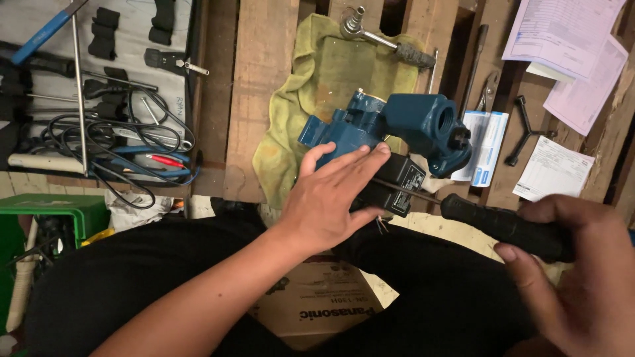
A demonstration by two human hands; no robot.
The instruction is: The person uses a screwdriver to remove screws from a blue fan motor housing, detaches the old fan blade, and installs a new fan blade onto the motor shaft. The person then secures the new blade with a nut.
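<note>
Pump body [397, 125], blue cast metal with a black box fixed to its underside, sits on a yellow-green cloth [311, 79] over wooden pallet slats [258, 99], just ahead of both hands. Left hand [331, 198] lies flat, fingers spread, pressing the pump's near side. Right hand [569, 284] is wrapped around the black handle of a screwdriver [503, 228]; its shaft reaches left to the black box. Far left of the left hand, a grey tool roll [132, 39] holds clamps, metal rods, coiled black cable and red-tipped probes. Green crate [59, 211] below it, contents unclear. Cardboard box [317, 301] under the left wrist. Papers [569, 46] beyond the right hand; Y-shaped wrench [526, 129] beside them.
</note>
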